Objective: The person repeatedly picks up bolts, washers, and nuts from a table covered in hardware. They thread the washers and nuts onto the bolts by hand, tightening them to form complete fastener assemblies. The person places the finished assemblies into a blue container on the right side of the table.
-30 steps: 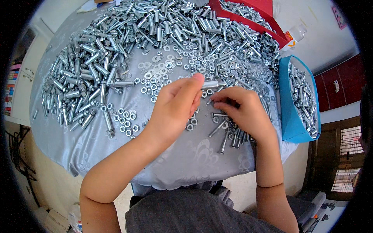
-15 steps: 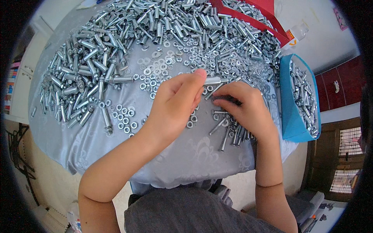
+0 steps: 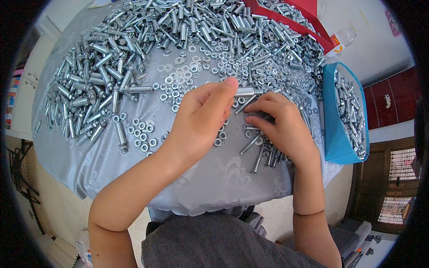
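My left hand (image 3: 203, 116) is closed around a shiny metal sleeve (image 3: 244, 92). The sleeve's free end points right, and a thinner rod seems to stick out of it. To its right, my right hand (image 3: 283, 127) curves over the table with thumb and forefinger apart; nothing shows between them. Under and beside that hand lie loose bolts (image 3: 258, 161), partly hidden by it. Several nuts (image 3: 222, 135) lie just right of my left wrist. Another group of nuts (image 3: 144, 137) sits left of my left forearm, beside a bolt fitted with a sleeve (image 3: 120, 134).
A big heap of metal sleeves (image 3: 203, 27) spans the table's far side. Assembled sleeve bolts (image 3: 98, 85) are piled at left, flat washers (image 3: 176, 76) at centre. A blue box (image 3: 331, 111) of bolts stands at right, a red box (image 3: 319, 33) and plastic bottle (image 3: 344, 38) far right.
Both hands keep nearly the same place and pose. My right hand's fingers have shifted very slightly, and the whole view has moved a little.
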Demonstrator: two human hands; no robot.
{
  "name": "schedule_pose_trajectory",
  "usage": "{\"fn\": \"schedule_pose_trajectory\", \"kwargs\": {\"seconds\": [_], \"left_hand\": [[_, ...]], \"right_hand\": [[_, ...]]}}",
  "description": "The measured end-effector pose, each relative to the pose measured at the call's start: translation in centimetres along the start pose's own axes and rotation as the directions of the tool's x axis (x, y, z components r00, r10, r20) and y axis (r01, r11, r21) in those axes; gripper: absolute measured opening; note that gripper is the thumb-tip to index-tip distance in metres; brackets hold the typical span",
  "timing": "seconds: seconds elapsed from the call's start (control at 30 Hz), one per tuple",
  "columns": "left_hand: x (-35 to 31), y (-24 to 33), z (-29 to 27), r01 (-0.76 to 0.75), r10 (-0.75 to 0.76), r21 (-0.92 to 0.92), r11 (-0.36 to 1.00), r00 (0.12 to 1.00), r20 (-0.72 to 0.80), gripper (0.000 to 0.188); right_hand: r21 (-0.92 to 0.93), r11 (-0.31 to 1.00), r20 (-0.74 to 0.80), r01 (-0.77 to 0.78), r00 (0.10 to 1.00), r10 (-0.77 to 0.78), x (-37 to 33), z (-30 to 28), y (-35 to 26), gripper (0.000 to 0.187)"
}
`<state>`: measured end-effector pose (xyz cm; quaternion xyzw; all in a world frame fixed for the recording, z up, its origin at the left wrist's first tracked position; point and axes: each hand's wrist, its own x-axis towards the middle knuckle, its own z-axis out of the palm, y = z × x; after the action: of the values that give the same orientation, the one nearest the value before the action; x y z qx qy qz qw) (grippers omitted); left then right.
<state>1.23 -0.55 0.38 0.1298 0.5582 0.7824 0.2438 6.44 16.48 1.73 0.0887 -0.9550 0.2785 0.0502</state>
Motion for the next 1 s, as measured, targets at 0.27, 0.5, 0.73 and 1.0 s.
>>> {"fn": "schedule_pose_trajectory", "kwargs": {"seconds": [0.27,0.5,0.73,1.0], "left_hand": [[0.3,-0.1,-0.1,0.068,-0.068,0.02,0.998,0.998,0.011,0.038],[0.4,0.2,0.0,0.07,-0.07,0.032,0.997,0.998,0.003,0.037],[0.6,-0.3,-0.2,0.064,-0.064,0.002,0.998,0.998,-0.022,0.037],[0.6,0.1,-0.2,0.112,-0.109,0.075,0.991,0.993,-0.044,0.037]], "right_hand": [[0.033,0.999,0.067,-0.037,0.997,0.035,0.3,-0.5,-0.1,0.015],[-0.08,0.994,0.017,0.077,0.997,-0.076,0.0,-0.4,-0.3,0.012],[-0.18,0.966,-0.057,0.187,0.978,-0.2,0.2,0.3,0.5,0.013],[0.525,0.85,-0.313,0.04,0.938,0.149,0.2,0.5,0.2,0.01]]}}
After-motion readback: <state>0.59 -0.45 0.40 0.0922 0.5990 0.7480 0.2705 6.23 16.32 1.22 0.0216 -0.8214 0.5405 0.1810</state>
